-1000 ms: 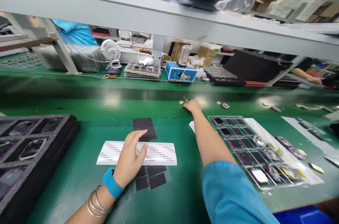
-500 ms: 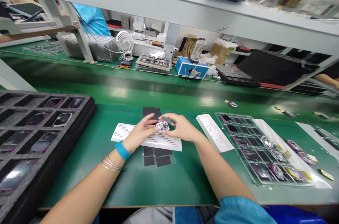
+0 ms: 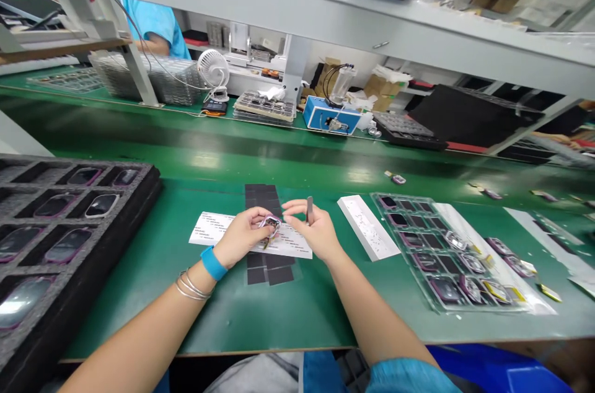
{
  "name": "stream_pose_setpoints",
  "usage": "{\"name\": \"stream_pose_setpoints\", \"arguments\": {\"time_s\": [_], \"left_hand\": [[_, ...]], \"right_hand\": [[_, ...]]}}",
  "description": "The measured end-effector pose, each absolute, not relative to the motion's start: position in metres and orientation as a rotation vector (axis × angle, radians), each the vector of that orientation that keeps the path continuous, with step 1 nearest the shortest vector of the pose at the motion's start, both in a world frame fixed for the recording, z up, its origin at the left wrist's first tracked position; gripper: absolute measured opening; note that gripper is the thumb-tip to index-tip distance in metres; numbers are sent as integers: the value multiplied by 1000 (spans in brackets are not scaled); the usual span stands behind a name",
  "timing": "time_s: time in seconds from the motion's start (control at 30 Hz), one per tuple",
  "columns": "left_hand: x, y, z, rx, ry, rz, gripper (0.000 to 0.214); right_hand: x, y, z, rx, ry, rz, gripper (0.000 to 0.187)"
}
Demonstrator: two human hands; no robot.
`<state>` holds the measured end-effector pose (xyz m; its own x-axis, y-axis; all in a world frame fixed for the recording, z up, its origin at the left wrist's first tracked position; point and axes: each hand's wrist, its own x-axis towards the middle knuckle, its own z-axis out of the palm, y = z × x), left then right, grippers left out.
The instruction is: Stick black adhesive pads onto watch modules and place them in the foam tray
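My left hand (image 3: 242,235) is closed on a small watch-case part (image 3: 270,223) with a purple rim, held just above a white label sheet (image 3: 209,229) on the green mat. My right hand (image 3: 312,230) is close beside it, fingers pinched round grey tweezers (image 3: 309,209) that point upward. Black square pads (image 3: 261,196) lie behind the hands and more black pads (image 3: 271,272) sit under the sheet's near edge. A blue band and metal bangles circle my left wrist.
A black foam tray (image 3: 139,194) with watch parts fills the left. A clear tray (image 3: 421,256) of parts and a white strip (image 3: 367,233) lie to the right. Loose parts (image 3: 396,179) ride the belt beyond. A blue box (image 3: 331,119), fan (image 3: 212,70) and another person (image 3: 155,26) are across.
My right hand came back from the belt with a part to the middle. My left hand left the sheet and now holds that part, while the right hand holds the tweezers upright.
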<state>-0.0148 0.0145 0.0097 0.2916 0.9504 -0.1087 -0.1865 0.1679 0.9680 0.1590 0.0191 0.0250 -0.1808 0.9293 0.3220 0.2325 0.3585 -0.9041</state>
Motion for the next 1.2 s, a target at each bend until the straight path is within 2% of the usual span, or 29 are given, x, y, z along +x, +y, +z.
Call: {"name": "stream_pose_setpoints", "arguments": {"time_s": [0.3,0.57,0.77,0.97,1.2], "left_hand": [[-18,13,8,1237,979,986,30],[-16,11,8,1376,1053,1001,36],[-15,10,10,1422,1055,973,35],[-14,7,12,1371,1038,923,39],[-13,8,10,1309,1023,894,40]], "right_hand": [[142,11,13,-1030,-1753,922,13],[146,11,13,-1057,-1799,580,8],[146,11,13,-1028,-1806,548,11],[145,14,7,-1070,-1763,432,6],[149,18,-1,-984,-1929,153,13]]}}
